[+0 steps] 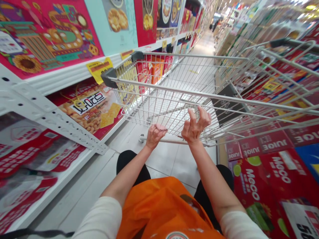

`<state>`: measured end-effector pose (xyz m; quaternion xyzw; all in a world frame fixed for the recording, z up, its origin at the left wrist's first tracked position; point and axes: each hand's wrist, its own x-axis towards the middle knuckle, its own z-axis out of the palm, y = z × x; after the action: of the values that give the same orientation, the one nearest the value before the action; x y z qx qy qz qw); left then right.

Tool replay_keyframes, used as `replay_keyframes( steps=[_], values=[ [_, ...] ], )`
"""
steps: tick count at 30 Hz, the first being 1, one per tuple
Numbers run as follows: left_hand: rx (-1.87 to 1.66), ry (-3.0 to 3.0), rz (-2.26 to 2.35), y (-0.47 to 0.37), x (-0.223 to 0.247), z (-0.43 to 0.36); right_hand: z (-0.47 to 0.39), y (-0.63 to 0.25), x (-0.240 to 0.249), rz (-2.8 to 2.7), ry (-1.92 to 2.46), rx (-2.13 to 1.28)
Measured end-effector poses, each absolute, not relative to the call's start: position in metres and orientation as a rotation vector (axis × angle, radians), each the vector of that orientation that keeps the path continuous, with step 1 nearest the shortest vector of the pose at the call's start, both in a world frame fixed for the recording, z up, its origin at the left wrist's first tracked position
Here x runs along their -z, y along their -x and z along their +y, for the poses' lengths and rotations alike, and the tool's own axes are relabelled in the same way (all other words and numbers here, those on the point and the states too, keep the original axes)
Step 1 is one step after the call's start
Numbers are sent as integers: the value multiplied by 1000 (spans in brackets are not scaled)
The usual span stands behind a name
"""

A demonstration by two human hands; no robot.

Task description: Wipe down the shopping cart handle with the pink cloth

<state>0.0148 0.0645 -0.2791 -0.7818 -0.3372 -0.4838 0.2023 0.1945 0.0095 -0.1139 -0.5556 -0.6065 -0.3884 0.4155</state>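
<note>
A metal wire shopping cart (174, 90) stands crosswise in front of me, its basket wires just beyond both hands. My left hand (156, 136) is closed, fingers curled in, near the low edge of the cart. A thin dark line shows along its fingertips, too small to name. To its right, my right hand (194, 127) is raised before the cart's wires with its fingers apart and bent. Nothing shows between those fingers. Whether either hand touches the wires I cannot tell. An orange apron (164, 196) covers my lap between my bent knees.
White shelving (53, 103) with boxed snacks (87, 106) and yellow price tags (99, 69) runs along the left. Stacked red drink cartons (269, 179) stand close on the right. A dark panel (229, 103) hangs on the cart. The tiled aisle (199, 49) stretches ahead.
</note>
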Motion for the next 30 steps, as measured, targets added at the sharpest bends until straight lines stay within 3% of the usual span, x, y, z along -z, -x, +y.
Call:
replay_keyframes(
  steps=[4,8,12,17,23,30],
  values=[
    [1433,1991,-943,-3,250,70,29,-179,75,-1582,1494,992],
    [1527,1773,-1059,-5,177,95,47,-168,35,-1688,1549,867],
    [1542,1945,-1076,-7,118,112,51,-170,23,-1641,1532,821],
    [1466,2040,-1081,24,118,111,40,-183,28,-1638,1452,857],
    [1834,1620,-1409,50,121,87,26,-202,33,-1663,1435,845],
    [1704,1772,-930,-22,89,37,6,-199,30,-1510,1356,802]
  ],
)
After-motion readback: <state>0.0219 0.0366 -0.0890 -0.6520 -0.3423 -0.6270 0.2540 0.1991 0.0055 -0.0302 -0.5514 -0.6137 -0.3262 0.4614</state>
